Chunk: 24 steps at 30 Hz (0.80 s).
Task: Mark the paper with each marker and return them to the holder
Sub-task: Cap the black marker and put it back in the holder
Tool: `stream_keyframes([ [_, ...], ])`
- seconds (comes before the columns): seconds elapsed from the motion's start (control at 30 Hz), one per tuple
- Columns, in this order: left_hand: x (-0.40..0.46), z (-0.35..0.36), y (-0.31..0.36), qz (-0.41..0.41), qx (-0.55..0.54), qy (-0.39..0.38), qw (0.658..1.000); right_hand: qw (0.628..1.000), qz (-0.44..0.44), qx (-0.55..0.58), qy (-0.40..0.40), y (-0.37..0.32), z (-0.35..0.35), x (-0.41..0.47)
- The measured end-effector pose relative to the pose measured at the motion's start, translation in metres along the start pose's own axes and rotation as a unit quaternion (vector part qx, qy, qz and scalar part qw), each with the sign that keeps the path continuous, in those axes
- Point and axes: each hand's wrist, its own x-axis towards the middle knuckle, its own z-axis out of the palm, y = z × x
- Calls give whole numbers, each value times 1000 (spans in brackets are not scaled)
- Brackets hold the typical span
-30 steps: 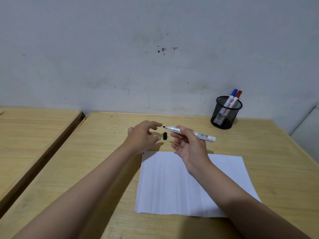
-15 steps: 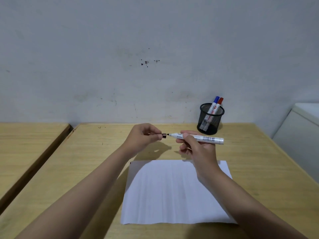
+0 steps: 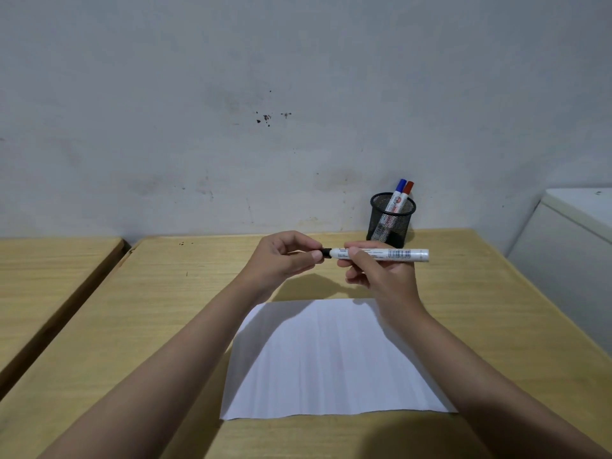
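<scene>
A white marker point(image 3: 394, 254) lies level in the air above the desk, gripped at its front half by my right hand point(image 3: 381, 276). My left hand point(image 3: 284, 256) pinches the black cap point(image 3: 326, 253), which sits on the marker's tip. Below both hands lies a white sheet of paper point(image 3: 328, 362), with no mark that I can see. At the back of the desk stands a black mesh holder point(image 3: 390, 223) with a blue-capped marker point(image 3: 398, 191) and a red-capped marker point(image 3: 406, 192) upright in it.
The wooden desk point(image 3: 149, 326) ends at a grey wall behind the holder. A second wooden desk point(image 3: 49, 270) stands to the left across a narrow gap. A white cabinet point(image 3: 576, 253) stands at the right edge.
My left hand picked the black cap up from the desk, carried it to the marker's tip and pushed it on. The right hand kept hold of the marker and levelled it.
</scene>
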Motion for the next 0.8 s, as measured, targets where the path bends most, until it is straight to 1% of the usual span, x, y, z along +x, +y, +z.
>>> stream_keyframes([
  [0.1, 0, 6, 3, 16, -12, 0, 1000, 999, -14, 11, -27, -5, 0, 5],
  [0.23, 0, 11, 8, 43, -26, 14, 999, 998, -30, 32, -40, -10, 1, 16],
  [0.3, 1, 13, 7, 52, -31, 42, 997, 998, -16, 45, -43, -11, 4, 21],
  [0.37, 6, 15, 7, 59, -45, 90, 993, 998, 31, 51, -25, -9, 8, 24],
  [0.4, 8, 17, 7, 62, -52, 115, 990, 998, 58, 29, 1, -7, 10, 26],
  [0.43, 10, 18, 7, 65, -49, 136, 987, 997, 67, -16, 34, -5, 9, 28],
  [0.47, 13, 19, 8, 70, -34, 151, 985, 994, 41, -79, 70, -3, 7, 31],
  [0.5, 17, 21, 8, 77, -9, 158, 984, 984, -17, -151, 95, -2, 3, 33],
  [0.53, 21, 24, 9, 86, 22, 158, 983, 965, -97, -225, 98, -5, -1, 35],
  [0.57, 25, 27, 11, 93, 52, 153, 982, 935, -175, -300, 78, -10, -7, 38],
  [0.6, 30, 32, 13, 97, 77, 145, 982, 897, -230, -376, 44, -14, -13, 43],
  [0.67, 42, 44, 19, 107, 102, 128, 981, 817, -269, -510, -7, -26, -24, 57],
  [0.73, 56, 58, 27, 126, 112, 119, 978, 757, -302, -580, -17, -38, -32, 70],
  [0.77, 63, 63, 30, 142, 116, 117, 976, 737, -325, -593, -18, -45, -36, 78],
  [0.8, 71, 68, 34, 158, 119, 117, 973, 732, -340, -590, -12, -52, -41, 86],
])
